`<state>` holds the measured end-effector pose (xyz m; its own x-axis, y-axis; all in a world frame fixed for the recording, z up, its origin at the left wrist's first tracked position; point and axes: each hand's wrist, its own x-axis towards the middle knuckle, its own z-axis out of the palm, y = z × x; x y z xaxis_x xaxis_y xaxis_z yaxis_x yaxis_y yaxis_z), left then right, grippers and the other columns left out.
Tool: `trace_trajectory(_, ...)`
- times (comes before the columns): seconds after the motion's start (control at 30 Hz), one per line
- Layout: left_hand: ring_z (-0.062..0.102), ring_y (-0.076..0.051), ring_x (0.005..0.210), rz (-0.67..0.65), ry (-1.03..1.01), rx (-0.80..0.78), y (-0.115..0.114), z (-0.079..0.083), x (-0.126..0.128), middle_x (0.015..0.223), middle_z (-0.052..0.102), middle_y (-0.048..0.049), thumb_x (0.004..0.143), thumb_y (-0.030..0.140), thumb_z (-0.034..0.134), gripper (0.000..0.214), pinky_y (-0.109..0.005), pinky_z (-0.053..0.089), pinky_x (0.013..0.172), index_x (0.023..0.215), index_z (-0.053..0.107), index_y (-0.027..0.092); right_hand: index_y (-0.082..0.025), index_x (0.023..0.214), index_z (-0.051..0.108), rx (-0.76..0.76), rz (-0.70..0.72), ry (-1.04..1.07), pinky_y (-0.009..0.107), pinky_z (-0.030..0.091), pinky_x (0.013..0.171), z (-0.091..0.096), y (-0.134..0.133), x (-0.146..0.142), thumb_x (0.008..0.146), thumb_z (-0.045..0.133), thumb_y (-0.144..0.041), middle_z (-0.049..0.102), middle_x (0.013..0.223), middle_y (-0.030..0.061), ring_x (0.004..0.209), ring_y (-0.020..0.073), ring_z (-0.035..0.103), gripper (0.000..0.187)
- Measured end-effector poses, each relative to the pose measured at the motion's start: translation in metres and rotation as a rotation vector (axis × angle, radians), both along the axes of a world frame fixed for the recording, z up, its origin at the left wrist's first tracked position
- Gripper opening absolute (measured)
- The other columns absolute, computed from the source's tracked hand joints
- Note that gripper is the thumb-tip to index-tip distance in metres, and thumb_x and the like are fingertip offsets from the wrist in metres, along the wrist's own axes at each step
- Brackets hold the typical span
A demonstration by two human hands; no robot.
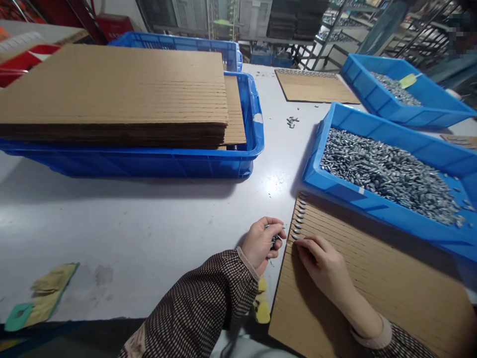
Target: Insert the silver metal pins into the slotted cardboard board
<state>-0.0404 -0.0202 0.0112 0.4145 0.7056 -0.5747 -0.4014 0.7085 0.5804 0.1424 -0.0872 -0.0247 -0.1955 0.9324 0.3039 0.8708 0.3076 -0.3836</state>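
Observation:
My left hand (263, 243) is curled closed around several small grey metal pieces (275, 241), spindle-shaped like sinkers; it is just left of a slotted cardboard sheet (372, 278). My right hand (324, 266) is over that sheet's left side, thumb and forefinger pinched at a small metal piece (295, 237) lying in a slot by the edge. Above it, a column of matching pieces (299, 216) runs up the sheet's left edge, one to a slot. The fingertips partly cover the pinched piece.
A blue bin (316, 174) full of loose metal pieces stands behind the sheet, and another blue bin (439, 117) stands beyond. At left, a blue crate (164, 164) bears stacked cardboard (130, 89). A filled sheet (316, 89), scattered pieces (292, 121) and a yellow cloth item (52, 293) lie on the table.

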Motion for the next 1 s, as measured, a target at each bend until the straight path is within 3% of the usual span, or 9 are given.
trace_trajectory(0.5, 0.040, -0.004, 0.048, 0.010, 0.000, 0.002, 0.000, 0.002, 0.000, 0.071, 0.055, 0.0011, 0.077, 0.023, 0.063, 0.017, -0.015, 0.016, 0.037, 0.090, 0.055, 0.016, -0.022, 0.097, 0.067, -0.044, -0.004, 0.058, 0.027, 0.048, 0.066, -0.004, 0.002, 0.001, 0.096, 0.049, -0.022, 0.064, 0.087, 0.0051, 0.077, 0.0163, 0.060, 0.018)
trace_trajectory(0.77, 0.043, -0.005, 0.049, 0.014, -0.012, -0.022, -0.001, 0.000, 0.000, 0.074, 0.057, -0.0013, 0.079, 0.019, 0.056, 0.013, -0.016, 0.016, 0.037, 0.092, 0.057, 0.015, -0.022, 0.096, 0.066, -0.043, 0.000, 0.069, 0.027, 0.048, 0.066, -0.001, 0.002, 0.000, 0.094, 0.050, -0.021, 0.064, 0.088, 0.0048, 0.076, 0.0164, 0.061, 0.016)
trace_trajectory(1.0, 0.044, -0.005, 0.049, -0.003, 0.018, -0.014, -0.002, 0.003, -0.001, 0.074, 0.061, -0.0012, 0.075, 0.019, 0.061, 0.020, -0.015, 0.016, 0.037, 0.093, 0.053, 0.017, -0.022, 0.101, 0.065, -0.082, -0.017, 0.208, 0.027, 0.050, 0.066, 0.013, 0.003, 0.000, 0.094, 0.054, -0.025, 0.065, 0.089, 0.0050, 0.076, 0.0162, 0.063, 0.014)
